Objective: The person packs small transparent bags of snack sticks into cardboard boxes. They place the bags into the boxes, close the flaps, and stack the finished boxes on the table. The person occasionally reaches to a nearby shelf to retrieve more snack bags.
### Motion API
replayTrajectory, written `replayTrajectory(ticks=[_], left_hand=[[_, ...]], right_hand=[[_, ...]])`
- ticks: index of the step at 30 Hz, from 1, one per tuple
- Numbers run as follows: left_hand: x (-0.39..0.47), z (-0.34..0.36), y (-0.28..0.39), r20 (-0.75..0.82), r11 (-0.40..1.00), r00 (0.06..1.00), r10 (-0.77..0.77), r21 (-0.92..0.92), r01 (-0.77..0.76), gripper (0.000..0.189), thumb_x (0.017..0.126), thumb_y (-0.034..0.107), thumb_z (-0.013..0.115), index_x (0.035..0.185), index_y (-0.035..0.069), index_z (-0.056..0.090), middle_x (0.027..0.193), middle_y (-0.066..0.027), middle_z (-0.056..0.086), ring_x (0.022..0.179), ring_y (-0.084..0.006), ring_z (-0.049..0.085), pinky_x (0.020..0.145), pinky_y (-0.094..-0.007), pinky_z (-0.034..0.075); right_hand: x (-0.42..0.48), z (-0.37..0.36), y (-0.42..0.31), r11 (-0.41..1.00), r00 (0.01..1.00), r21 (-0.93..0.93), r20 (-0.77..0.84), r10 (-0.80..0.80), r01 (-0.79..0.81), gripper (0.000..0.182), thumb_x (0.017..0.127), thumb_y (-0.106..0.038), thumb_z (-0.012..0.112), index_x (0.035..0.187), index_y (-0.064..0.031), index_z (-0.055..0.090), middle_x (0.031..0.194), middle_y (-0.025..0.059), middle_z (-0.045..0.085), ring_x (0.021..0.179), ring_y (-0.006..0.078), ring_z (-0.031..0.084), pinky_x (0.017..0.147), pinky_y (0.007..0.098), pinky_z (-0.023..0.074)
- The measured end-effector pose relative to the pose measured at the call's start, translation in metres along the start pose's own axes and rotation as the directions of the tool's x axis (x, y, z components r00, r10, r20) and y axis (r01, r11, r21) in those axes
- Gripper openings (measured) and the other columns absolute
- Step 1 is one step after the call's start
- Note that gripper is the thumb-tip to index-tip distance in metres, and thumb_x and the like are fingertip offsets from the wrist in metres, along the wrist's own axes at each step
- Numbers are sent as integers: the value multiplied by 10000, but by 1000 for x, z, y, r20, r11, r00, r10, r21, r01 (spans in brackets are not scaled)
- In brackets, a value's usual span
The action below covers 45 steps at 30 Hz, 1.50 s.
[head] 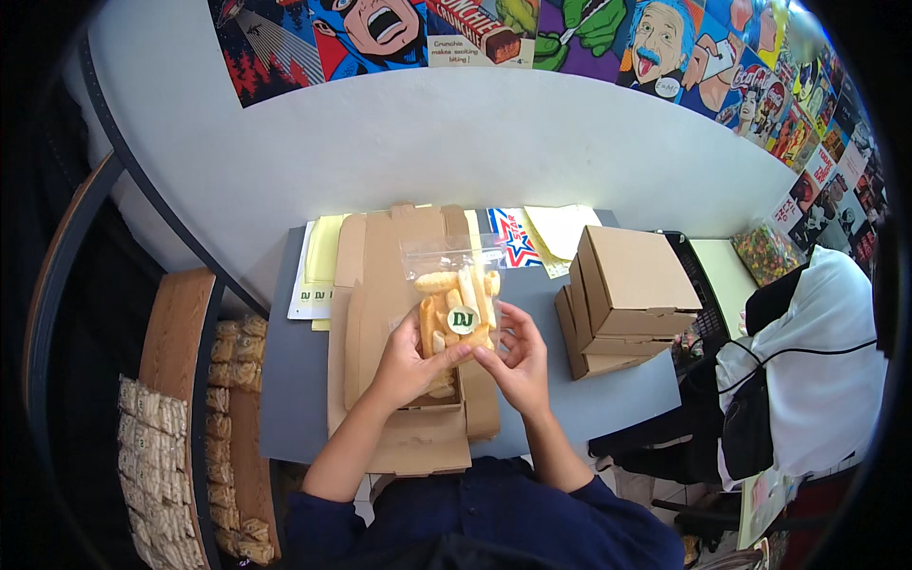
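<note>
Both my left hand [407, 356] and my right hand [520, 356] hold a clear plastic bag of stick-shaped snacks [442, 299] by its lower sides. A round label with writing sits on the bag's front, and my thumbs meet near its lower edge. Beneath the bag, an open cardboard box [427, 456] lies on the grey table [570, 420], partly hidden by my hands and forearms. More snacks [443, 385] show inside it under the bag. Flattened cardboard [392, 242] spreads out behind the bag.
Closed cardboard boxes [634, 278] are stacked on the table's right. Yellow and white papers [324, 249] lie at the back left. Shelves [171, 320] at the left hold many bagged snacks [153, 456]. A person in a white head covering [819, 370] is at the right, by a bag of colourful pieces [766, 249].
</note>
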<state>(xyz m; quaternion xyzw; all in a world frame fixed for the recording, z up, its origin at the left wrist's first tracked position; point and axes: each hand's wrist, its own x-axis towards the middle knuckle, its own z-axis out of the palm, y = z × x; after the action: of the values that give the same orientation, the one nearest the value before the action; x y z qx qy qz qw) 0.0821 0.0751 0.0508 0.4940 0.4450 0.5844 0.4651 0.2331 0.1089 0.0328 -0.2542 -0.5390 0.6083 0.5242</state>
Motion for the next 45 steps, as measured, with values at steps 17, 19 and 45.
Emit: replayTrajectory(ticks=[17,19,45], left_hand=[[-82,-14,-3,-86,891,976,-202,396,220,764,768,268,700,1346,12,271,1124,-109,485,978,-159,491,716,-292,474],[-94,-29,-1,-237,853,966,-105,478,210,647,763,235,688,1293,40,372,1067,-80,493,883,-141,465,683,-249,425],[-73,-78,-34,98,285,995,25,953,-101,523,813,428,560,1196,76,513,1237,-119,455,1239,-305,312,1017,-453,207]], right_hand=[[43,-10,2,919,990,-370,-28,137,-137,667,771,-127,682,1277,60,290,1038,192,578,944,204,592,766,301,501],[54,4,-4,882,999,-470,12,31,-21,751,762,-134,688,1311,57,212,1088,223,542,957,235,588,770,314,501],[41,39,42,272,858,-872,467,215,407,496,665,-366,710,1064,-91,604,1184,139,496,1121,305,471,973,466,329]])
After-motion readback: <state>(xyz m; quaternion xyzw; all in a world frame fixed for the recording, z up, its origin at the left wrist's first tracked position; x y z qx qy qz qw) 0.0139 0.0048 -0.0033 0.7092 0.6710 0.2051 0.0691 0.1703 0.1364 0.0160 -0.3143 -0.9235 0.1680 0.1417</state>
